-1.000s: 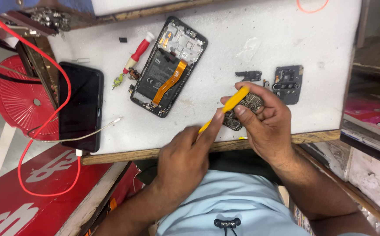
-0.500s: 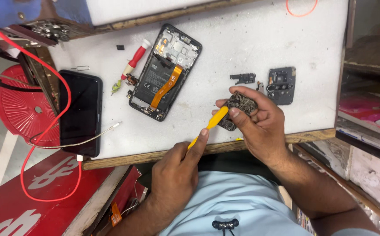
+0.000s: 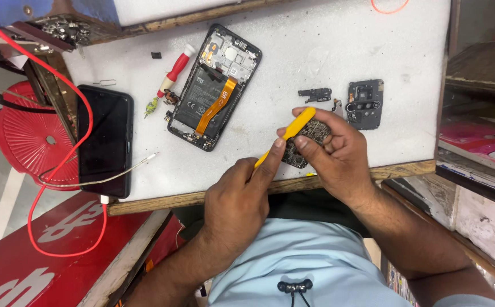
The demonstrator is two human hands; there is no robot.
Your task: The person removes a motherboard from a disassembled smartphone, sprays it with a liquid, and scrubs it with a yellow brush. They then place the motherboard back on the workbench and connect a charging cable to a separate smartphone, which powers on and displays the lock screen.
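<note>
Since a moment ago both hands have drifted toward the near edge of the counter [image 3: 338, 51], and the yellow pry tool [image 3: 290, 133] now lies flatter across the circuit board [image 3: 307, 142] than it did. My left hand [image 3: 241, 199] has its fingers closed around the lower end of the pry tool, index finger stretched along its shaft, thumb pinching from the side. My right hand [image 3: 338, 156] has its fingers curled shut around the small dark circuit board, holding it just above the counter's wooden front edge; the thumb presses on the board's face right beside the tool's tip.

Beyond my hands, the opened smartphone [image 3: 213, 88] lies face down with its back cover off, black battery and orange flex cable showing. Just left of it rests a red-handled screwdriver [image 3: 173, 71], tip toward me, with a small cluster of parts at its point. To the right of the smartphone sit a small black bracket [image 3: 314, 94] and, beside that, a dark camera cover plate [image 3: 365, 103], both near my right hand but not touching it.

At the counter's left edge a second smartphone [image 3: 105, 142] lies screen up and dark, with a white charging cable [image 3: 99, 181] across its lower end. A red wire [image 3: 59, 170] loops around it, over a red plastic stool [image 3: 25, 136] below.
</note>
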